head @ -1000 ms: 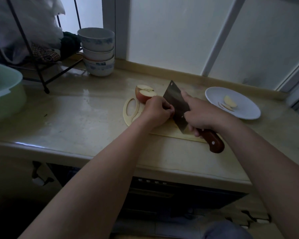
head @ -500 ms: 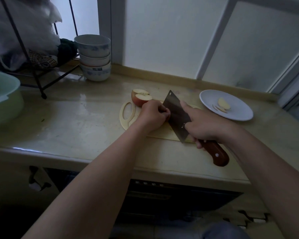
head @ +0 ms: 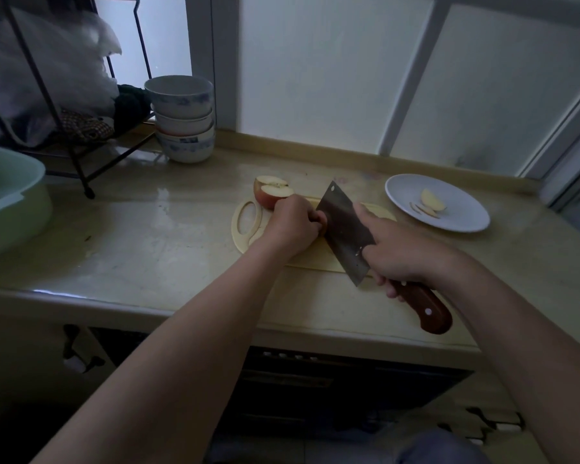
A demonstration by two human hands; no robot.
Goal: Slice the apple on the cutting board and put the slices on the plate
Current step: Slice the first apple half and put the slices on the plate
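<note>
The right hand grips the cleaver by its brown handle, fingers clamped round it and the forefinger laid along the flat of the blade. The blade stands edge down on the board, tilted a little. The left hand rests on the board with its fingers curled, the knuckles touching the blade's other face; whatever lies under them is hidden (a reddish bit shows at the fingertips, too little to tell), so I cannot tell whether they hold anything. An apple half sits at the board's far left end, cut face up, just beyond the left hand. A few slices lie on the plate, which stands on the table right of the board. Far left are stacked bowls, a wire rack and a green basin
</note>
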